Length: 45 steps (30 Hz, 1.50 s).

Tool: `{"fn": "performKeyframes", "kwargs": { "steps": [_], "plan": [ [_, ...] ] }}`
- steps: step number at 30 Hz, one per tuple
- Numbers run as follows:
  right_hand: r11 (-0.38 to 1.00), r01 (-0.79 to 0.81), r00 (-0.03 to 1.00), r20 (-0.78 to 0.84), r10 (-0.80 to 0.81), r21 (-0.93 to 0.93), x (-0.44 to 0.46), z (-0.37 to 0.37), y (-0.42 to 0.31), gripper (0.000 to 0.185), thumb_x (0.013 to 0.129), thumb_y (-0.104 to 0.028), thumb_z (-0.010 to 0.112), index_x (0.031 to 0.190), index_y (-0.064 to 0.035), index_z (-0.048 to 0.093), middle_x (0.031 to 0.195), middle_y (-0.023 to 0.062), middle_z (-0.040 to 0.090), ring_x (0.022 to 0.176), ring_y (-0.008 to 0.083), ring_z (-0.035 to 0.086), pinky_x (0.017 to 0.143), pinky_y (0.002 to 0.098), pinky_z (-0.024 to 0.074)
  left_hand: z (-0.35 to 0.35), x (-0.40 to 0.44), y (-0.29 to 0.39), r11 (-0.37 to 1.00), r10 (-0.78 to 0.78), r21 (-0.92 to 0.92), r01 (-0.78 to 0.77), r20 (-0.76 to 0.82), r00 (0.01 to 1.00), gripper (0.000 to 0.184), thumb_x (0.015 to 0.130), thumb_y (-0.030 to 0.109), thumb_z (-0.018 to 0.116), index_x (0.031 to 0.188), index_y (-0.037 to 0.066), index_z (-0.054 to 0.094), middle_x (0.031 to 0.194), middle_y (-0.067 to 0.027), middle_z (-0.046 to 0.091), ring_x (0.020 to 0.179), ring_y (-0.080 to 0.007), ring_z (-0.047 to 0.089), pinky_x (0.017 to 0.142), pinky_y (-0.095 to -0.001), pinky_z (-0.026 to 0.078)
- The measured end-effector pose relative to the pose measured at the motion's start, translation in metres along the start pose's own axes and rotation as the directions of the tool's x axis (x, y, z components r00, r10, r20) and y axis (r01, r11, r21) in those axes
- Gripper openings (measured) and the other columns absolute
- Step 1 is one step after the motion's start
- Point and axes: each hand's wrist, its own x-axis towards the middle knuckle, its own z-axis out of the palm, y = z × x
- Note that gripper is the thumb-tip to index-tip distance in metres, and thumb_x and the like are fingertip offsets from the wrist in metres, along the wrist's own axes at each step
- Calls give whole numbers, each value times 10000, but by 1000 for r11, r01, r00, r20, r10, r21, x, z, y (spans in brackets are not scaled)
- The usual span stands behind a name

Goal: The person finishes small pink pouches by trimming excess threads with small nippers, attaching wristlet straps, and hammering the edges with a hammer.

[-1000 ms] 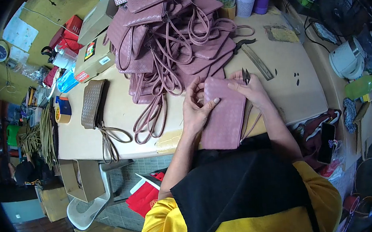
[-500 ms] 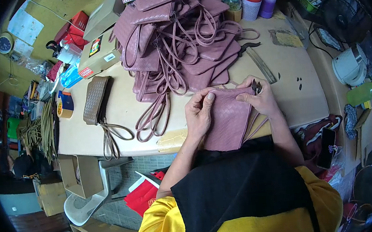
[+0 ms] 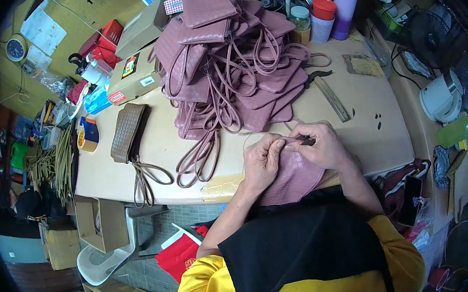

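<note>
A mauve woven-pattern pouch (image 3: 292, 178) hangs over the table's front edge, close to my body. Its top edge is pinched between the thumb and fingers of my left hand (image 3: 263, 159). My right hand (image 3: 324, 144) is closed beside it, gripping a small dark tool (image 3: 304, 141) that looks like thread snips, its tip at the pouch's edge. Fingers cover most of that edge, so what the tip touches is hidden. Beyond both hands rises a big pile of similar mauve pouches (image 3: 209, 6) with looped wrist straps.
A brown woven pouch (image 3: 127, 135) lies at the left, near a tape roll (image 3: 88, 136) and a cardboard box (image 3: 136, 76). Right of the pile are a metal strip (image 3: 332, 100), a jar (image 3: 300, 22), a red-topped cup (image 3: 321, 25) and a purple bottle (image 3: 343, 9).
Both hands have come closer together on the pouch's top edge, and the pouch now bunches between them. The dark tool has moved left to that edge. My view has shifted slightly.
</note>
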Motion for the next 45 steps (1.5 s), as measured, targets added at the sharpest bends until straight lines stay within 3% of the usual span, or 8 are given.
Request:
{"fn": "performKeyframes", "kwargs": {
  "steps": [6,7,12,18,23,28,30,45],
  "plan": [
    [933,44,931,-354,92,357,14,27,54,182,814,-163,674,791,1,598,641,0,547,620,55,474,569,253,398,-17,6,1,991,-133,-2,133,43,990,260,870,103,598,1106,16,534,925,-177,635,776,-279,636,662,-322,483],
    [957,61,916,-396,59,284,19,29,79,199,838,-177,653,755,-19,564,640,-40,482,606,55,413,559,241,364,-25,5,3,986,-156,78,149,97,983,309,857,101,608,1140,20,514,978,-181,623,835,-304,627,708,-347,482],
    [933,-99,946,-259,196,345,21,28,123,227,840,-194,653,750,-15,546,631,-29,476,607,58,411,548,251,359,-60,-32,0,931,-213,346,120,246,945,382,804,91,633,1161,21,517,1037,-183,592,971,-366,568,837,-405,451],
    [983,-134,964,-216,158,121,24,33,122,209,828,-192,659,800,-2,578,637,51,553,582,115,483,571,296,414,-100,-158,4,625,-174,730,276,-214,961,549,708,139,712,1202,38,496,1246,-213,468,1147,-372,451,971,-449,339],
    [985,-161,958,-230,170,60,21,37,118,214,826,-215,654,816,-11,588,638,78,574,575,157,517,584,312,425,-106,-276,-3,543,-447,570,617,-425,787,712,718,79,665,1366,60,369,1429,-233,290,1326,-422,266,1058,-481,267],
    [983,-179,956,-228,185,46,24,36,116,221,824,-229,653,821,-15,597,646,91,584,575,175,537,577,316,427,-103,-274,-15,514,-398,579,633,-493,774,733,725,-61,566,1402,77,321,1483,-233,166,1368,-405,189,1099,-470,205],
    [978,-204,953,-220,208,41,20,38,114,218,823,-227,653,823,-15,599,649,95,586,573,180,540,573,317,427,-107,-254,-17,612,-448,386,691,-551,704,731,741,-109,502,1418,71,294,1491,-247,123,1372,-424,163,1105,-444,194],
    [987,-155,959,-233,160,41,21,38,114,184,820,-180,652,848,-8,596,666,82,592,597,143,549,585,296,439,-232,-178,-114,531,-159,523,667,-712,685,698,835,-75,458,1448,-2,131,1499,-205,168,1392,-338,150,1143,-390,95]
  ]
}}
